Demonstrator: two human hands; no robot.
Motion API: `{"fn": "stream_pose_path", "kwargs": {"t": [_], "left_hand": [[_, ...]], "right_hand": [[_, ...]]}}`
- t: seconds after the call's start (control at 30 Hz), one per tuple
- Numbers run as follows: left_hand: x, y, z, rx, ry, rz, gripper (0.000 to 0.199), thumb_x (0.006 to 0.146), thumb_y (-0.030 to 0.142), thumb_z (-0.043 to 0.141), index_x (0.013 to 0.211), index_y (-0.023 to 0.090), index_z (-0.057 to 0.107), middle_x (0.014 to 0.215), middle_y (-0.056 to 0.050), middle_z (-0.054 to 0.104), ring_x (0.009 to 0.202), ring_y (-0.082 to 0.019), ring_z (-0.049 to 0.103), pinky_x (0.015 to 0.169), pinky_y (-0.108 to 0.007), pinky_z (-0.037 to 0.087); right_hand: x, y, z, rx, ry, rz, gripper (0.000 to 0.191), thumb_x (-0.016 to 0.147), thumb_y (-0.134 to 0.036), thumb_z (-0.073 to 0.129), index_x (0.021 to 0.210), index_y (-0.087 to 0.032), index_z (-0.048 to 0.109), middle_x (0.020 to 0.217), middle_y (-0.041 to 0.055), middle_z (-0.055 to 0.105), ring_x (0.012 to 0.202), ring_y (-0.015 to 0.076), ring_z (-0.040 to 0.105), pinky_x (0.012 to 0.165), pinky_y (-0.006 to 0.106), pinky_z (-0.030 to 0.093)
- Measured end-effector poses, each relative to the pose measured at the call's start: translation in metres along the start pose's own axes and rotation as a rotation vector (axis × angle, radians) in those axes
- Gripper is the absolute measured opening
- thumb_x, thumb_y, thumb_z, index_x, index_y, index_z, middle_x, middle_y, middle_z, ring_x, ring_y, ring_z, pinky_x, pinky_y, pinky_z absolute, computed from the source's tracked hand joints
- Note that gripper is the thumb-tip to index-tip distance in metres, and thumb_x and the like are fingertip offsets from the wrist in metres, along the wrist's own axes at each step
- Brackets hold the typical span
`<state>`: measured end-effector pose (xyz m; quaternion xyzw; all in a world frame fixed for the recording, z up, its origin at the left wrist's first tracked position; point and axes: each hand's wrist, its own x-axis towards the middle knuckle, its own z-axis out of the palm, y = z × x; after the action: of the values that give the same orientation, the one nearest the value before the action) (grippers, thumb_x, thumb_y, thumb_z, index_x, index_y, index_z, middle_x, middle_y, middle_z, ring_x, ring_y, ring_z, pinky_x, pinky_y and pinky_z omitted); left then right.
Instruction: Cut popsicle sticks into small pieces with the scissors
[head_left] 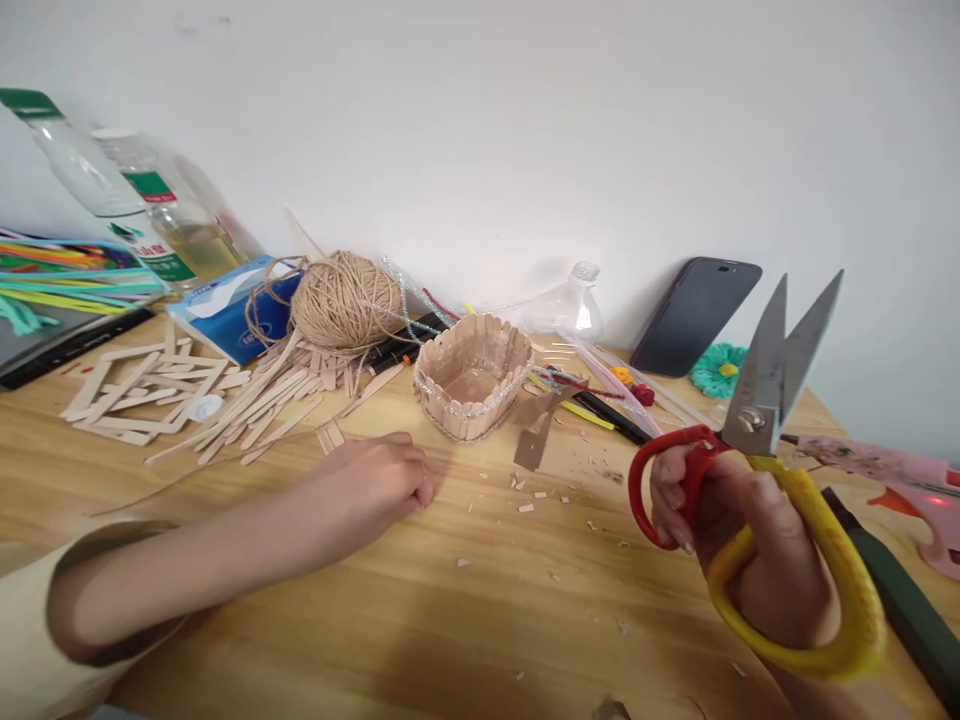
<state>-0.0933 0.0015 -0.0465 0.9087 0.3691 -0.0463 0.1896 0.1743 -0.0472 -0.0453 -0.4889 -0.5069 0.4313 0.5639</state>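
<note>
My right hand grips scissors with one red and one yellow handle. Their blades point up and stand slightly apart. My left hand rests closed on the wooden table, fingers curled under; whatever they may hold is hidden. Just beyond it sits a small basket made of upright wooden stick pieces, with a silvery tinsel strand around its outside. Small wood scraps lie to the right of my left hand. A brown strip lies beside the basket.
A twine ball, loose craft sticks and a blue packet are at the left. Behind are plastic bottles. A phone leans on the wall. A pink glue gun with a red light lies far right.
</note>
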Motion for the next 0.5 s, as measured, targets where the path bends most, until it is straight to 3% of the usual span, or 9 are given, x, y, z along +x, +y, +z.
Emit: {"fn": "stream_pose_path", "kwargs": {"t": [0.13,0.33,0.5], "left_hand": [[0.008,0.009,0.003,-0.075,0.110,0.032,0.021,0.082,0.011,0.046,0.074,0.019,0.063,0.073,-0.001,0.065,0.076,-0.017,0.058,0.067,-0.026,0.042],[0.027,0.023,0.009,-0.314,0.234,-0.036,0.015,0.077,0.007,0.054,0.078,0.017,0.065,0.080,-0.002,0.066,0.077,-0.015,0.060,0.070,-0.025,0.046],[0.039,0.023,0.020,-0.484,0.233,-0.027,0.021,0.081,0.011,0.051,0.092,0.021,0.066,0.089,-0.001,0.070,0.079,-0.014,0.062,0.076,-0.025,0.047]], "right_hand": [[-0.001,0.003,-0.002,0.056,-0.002,0.003,0.038,0.076,-0.057,0.052,0.066,-0.021,0.057,0.052,-0.0035,0.046,0.039,0.0104,0.038,0.036,0.024,0.032],[-0.003,0.006,-0.006,0.049,-0.036,0.011,0.038,0.078,-0.058,0.050,0.070,-0.021,0.058,0.056,-0.0038,0.045,0.041,0.0104,0.037,0.038,0.025,0.032],[-0.003,0.009,-0.011,0.034,-0.052,0.017,0.038,0.079,-0.058,0.048,0.071,-0.022,0.056,0.056,-0.0039,0.044,0.041,0.0108,0.037,0.039,0.025,0.032]]}}
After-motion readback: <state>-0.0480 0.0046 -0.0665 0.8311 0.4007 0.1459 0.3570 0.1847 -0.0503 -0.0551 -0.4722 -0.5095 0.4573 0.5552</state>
